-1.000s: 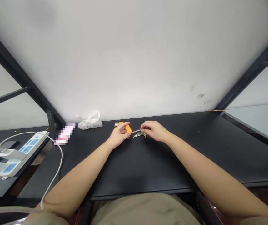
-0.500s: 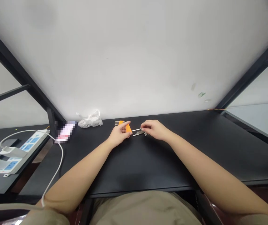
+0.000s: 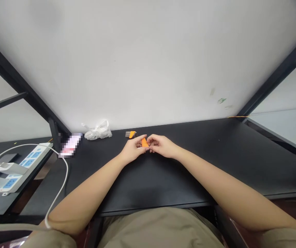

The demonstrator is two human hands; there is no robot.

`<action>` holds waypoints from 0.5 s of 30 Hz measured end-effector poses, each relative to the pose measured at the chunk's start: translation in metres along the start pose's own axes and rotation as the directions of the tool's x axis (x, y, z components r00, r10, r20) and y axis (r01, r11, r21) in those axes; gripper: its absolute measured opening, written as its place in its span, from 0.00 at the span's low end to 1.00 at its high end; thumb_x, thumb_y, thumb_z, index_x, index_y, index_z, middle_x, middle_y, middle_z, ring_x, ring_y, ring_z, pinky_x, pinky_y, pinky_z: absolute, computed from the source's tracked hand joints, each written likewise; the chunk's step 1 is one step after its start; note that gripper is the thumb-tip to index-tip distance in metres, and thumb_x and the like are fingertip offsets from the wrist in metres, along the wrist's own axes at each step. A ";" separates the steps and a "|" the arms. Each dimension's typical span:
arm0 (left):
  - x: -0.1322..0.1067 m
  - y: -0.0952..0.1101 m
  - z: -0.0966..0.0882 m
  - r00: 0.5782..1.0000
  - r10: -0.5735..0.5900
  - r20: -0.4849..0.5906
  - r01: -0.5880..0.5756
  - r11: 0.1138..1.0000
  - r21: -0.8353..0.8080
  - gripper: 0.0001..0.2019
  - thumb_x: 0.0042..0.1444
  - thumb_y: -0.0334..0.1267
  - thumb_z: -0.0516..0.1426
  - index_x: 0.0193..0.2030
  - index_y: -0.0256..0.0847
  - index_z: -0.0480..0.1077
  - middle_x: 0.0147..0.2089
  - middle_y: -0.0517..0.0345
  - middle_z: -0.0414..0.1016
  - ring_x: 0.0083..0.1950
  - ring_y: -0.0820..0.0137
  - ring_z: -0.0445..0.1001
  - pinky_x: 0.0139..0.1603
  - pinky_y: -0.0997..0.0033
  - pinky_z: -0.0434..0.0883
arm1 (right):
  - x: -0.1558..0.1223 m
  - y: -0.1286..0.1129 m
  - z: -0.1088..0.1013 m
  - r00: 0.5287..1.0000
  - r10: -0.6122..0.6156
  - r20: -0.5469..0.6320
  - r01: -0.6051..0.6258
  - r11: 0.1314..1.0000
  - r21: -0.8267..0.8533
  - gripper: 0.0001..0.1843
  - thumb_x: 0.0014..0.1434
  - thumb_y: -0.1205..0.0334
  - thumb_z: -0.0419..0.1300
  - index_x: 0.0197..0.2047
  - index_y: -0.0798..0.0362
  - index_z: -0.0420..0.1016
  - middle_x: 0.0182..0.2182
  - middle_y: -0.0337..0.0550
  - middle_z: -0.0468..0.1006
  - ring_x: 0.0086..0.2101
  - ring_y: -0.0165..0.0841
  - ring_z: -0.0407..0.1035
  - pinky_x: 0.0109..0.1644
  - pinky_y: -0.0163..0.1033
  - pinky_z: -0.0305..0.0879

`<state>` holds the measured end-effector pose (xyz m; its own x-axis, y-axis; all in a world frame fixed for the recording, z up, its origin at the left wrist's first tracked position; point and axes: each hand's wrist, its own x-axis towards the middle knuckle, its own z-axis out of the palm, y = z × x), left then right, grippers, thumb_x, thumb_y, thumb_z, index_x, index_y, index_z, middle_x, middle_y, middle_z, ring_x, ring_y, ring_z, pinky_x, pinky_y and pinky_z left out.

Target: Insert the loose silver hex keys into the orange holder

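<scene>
In the head view, the left hand (image 3: 132, 151) and right hand (image 3: 162, 146) meet above the worktop (image 3: 194, 137), both grips pinching a small orange holder (image 3: 144, 142), which suits steady fingertip pressure. Fingers hide most of it, so how the thin metal key (image 3: 139, 147) sits cannot be made out; a hex key bundle (image 3: 130, 134) lies just beyond the left grip.
</scene>
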<state>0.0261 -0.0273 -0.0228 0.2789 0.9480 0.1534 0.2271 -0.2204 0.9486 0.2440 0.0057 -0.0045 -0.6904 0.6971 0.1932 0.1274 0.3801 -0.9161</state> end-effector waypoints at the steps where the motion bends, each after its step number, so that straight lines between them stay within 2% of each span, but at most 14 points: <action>1: 0.000 0.000 -0.001 1.000 -0.004 0.019 0.004 1.000 -0.006 0.39 0.54 0.41 0.69 0.70 0.37 0.62 0.50 0.47 0.81 0.45 0.63 0.81 0.51 0.58 0.78 | 0.000 0.000 0.001 1.000 -0.003 -0.001 0.003 1.000 0.012 0.08 0.61 0.63 0.61 0.44 0.51 0.72 0.38 0.40 0.80 0.35 0.32 0.76 0.42 0.39 0.73; 4: 0.000 0.001 -0.003 0.997 0.033 0.067 -0.035 0.999 0.039 0.38 0.54 0.39 0.68 0.71 0.39 0.62 0.56 0.45 0.79 0.53 0.60 0.80 0.59 0.55 0.75 | 0.000 0.002 0.000 1.000 0.007 -0.024 -0.007 1.000 -0.003 0.10 0.61 0.61 0.62 0.47 0.51 0.73 0.38 0.41 0.79 0.35 0.31 0.76 0.42 0.39 0.74; 7: -0.002 0.004 -0.005 0.995 0.081 0.061 -0.090 0.982 0.165 0.37 0.56 0.39 0.67 0.71 0.40 0.62 0.56 0.47 0.79 0.53 0.60 0.80 0.59 0.55 0.75 | 0.001 0.005 0.001 0.999 0.033 -0.035 -0.034 0.999 -0.013 0.13 0.61 0.60 0.63 0.50 0.50 0.74 0.39 0.42 0.79 0.33 0.31 0.75 0.39 0.38 0.74; 13: -0.004 0.008 -0.009 0.992 0.123 -0.027 -0.097 0.884 0.458 0.30 0.57 0.42 0.64 0.67 0.43 0.67 0.43 0.56 0.81 0.41 0.66 0.80 0.49 0.65 0.76 | 0.005 0.007 0.002 0.987 0.160 -0.005 -0.159 0.985 0.068 0.19 0.65 0.53 0.60 0.56 0.50 0.68 0.38 0.43 0.80 0.28 0.30 0.74 0.32 0.37 0.73; 15: -0.003 0.007 -0.012 0.990 0.125 -0.065 -0.075 0.857 0.511 0.30 0.57 0.42 0.64 0.66 0.42 0.67 0.37 0.59 0.80 0.36 0.68 0.78 0.45 0.67 0.75 | 0.005 0.011 -0.004 0.985 0.163 -0.058 -0.166 0.985 -0.046 0.16 0.66 0.55 0.58 0.55 0.50 0.69 0.38 0.43 0.79 0.28 0.29 0.73 0.32 0.36 0.71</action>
<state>0.0157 -0.0285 -0.0134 0.2442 0.9259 0.2883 0.6501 -0.3769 0.6598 0.2446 0.0156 -0.0121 -0.6182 0.7837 0.0607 0.2727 0.2863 -0.9185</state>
